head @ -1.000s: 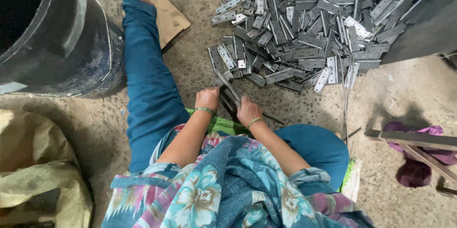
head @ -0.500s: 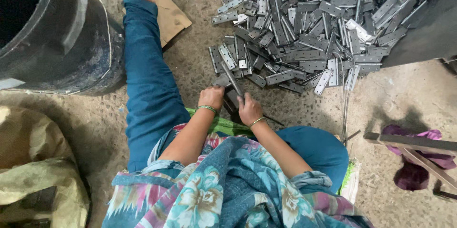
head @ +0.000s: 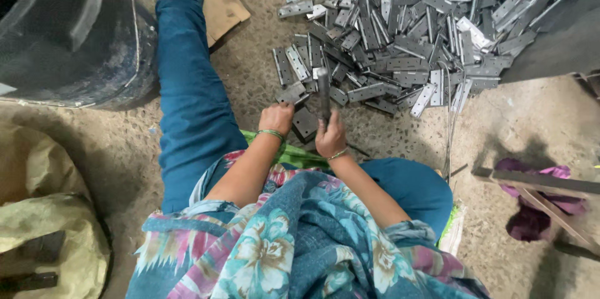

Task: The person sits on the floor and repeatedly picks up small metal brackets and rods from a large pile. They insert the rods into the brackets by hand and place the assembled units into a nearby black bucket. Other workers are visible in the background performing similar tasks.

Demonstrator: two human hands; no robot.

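The right hand (head: 330, 138) grips a hammer (head: 324, 89) — dull grey, upright. The left hand (head: 277, 118) closes on a flat grey metal hinge (head: 292, 93) on the floor (head: 400, 136). Beyond lies a heap of hinges (head: 406, 30) — perforated, unfolded.

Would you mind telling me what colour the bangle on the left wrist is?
The bangle on the left wrist is green; it shows best in the head view.

**Hinge pieces and tool on the floor**

A grey metal hinge plate (head: 292, 94) lies flat on the concrete floor, under the left hand (head: 276, 118). A dark square plate (head: 305, 123) lies just beside it. A hammer-like tool (head: 324, 93) stands nearly upright in the right hand (head: 330, 138).
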